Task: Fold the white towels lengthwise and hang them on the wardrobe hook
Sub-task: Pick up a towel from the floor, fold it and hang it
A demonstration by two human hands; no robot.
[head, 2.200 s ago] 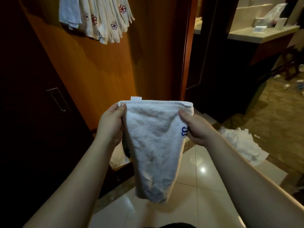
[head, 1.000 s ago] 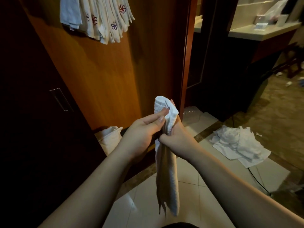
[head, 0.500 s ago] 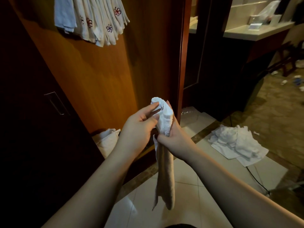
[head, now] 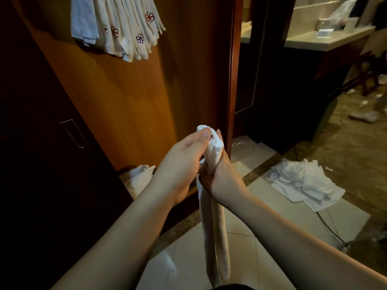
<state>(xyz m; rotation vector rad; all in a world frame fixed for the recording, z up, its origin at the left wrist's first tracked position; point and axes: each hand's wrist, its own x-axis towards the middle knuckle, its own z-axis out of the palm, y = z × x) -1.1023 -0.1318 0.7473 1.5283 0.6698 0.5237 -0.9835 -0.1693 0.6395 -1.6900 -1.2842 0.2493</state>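
A white towel [head: 215, 237] hangs in a narrow folded strip in front of me. My right hand [head: 222, 176] grips it just below its bunched top end. My left hand [head: 182, 164] closes over the same top end from the left, its fingers pressed on the cloth. Several folded white towels [head: 123, 28] with flower emblems hang high on the orange wardrobe panel [head: 129, 105]; the hook itself is hidden behind them.
A heap of loose white towels [head: 303, 183] lies on the tiled floor at the right. A white bag [head: 138, 178] sits at the wardrobe's foot. A dark door with a metal handle [head: 73, 132] fills the left. A counter [head: 326, 40] stands at the back right.
The towel was held spread between both hands; they came together and it now hangs as a narrow strip. Over the last half second the grip tightened near its top.
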